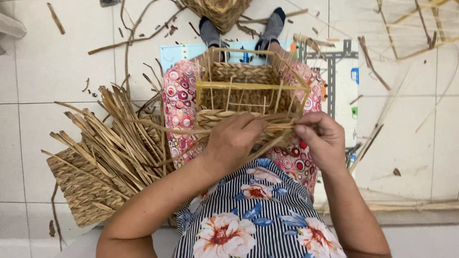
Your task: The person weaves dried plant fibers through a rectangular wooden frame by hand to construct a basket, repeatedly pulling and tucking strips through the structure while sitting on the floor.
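The floor (57, 57) is pale tile, littered with dry stalk scraps; you sit on it with your legs out in front. A printed mat (334, 71) lies under your legs.

The basket (248, 95) rests on your lap, open side up, near wall toward you. Its frame (251, 86) of thin rods stands bare above the woven lower rows, so the uprights remain accessible for further weaving. Held on the thighs, the basket sits close and steady under both hands.

Your left hand (234, 141) lies over the near wall, fingers curled down onto the top woven row; its grip is clenched on the weave and the strand (282, 126) crossing it, apparently pressing the row in place. Your right hand (322, 138) is at the right corner, its grip pinched on the same strand's end, keeping it taut along the wall.

A bundle (114, 138) of loose strands fans out at your left side, within reach of the left hand. It lies partly over a flat woven panel (76, 186) on the floor. A second basket (217, 12) stands beyond your feet (275, 24), well apart from the work.
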